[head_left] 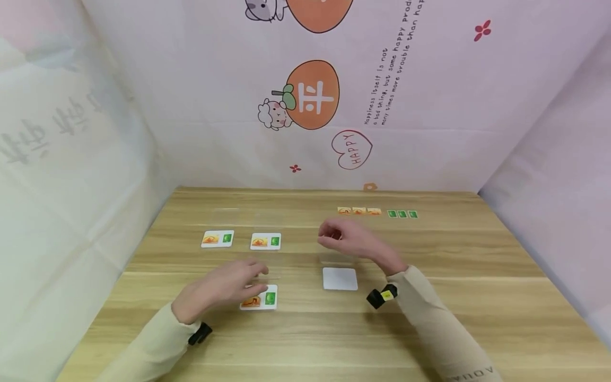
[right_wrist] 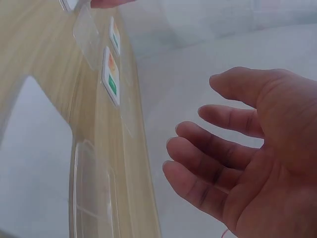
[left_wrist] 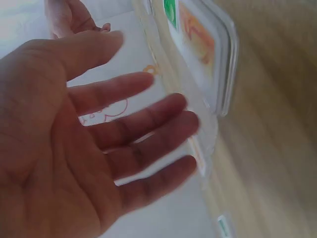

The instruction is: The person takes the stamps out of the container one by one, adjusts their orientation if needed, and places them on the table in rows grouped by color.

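Observation:
My left hand [head_left: 224, 286] hovers with spread, relaxed fingers over a white card [head_left: 259, 306] that bears an orange picture and a green one. Its fingertips cover the card's upper part in the head view; the left wrist view shows a gap between fingers and card. Above the table, beyond a blank white card [head_left: 340, 279], my right hand [head_left: 355, 239] is loosely bent and holds nothing. A clear plastic cover [right_wrist: 94, 193] lies just behind the blank card. Two more picture cards lie farther back, the left one [head_left: 217, 239] and the middle one [head_left: 265, 241].
Small orange stickers [head_left: 359, 211] and green stickers [head_left: 402, 214] lie in a row at the table's back right. Faint clear covers [head_left: 226, 215] sit behind the far cards. Printed cloth [head_left: 229, 106] walls off the wooden table [head_left: 453, 307] at the back and sides.

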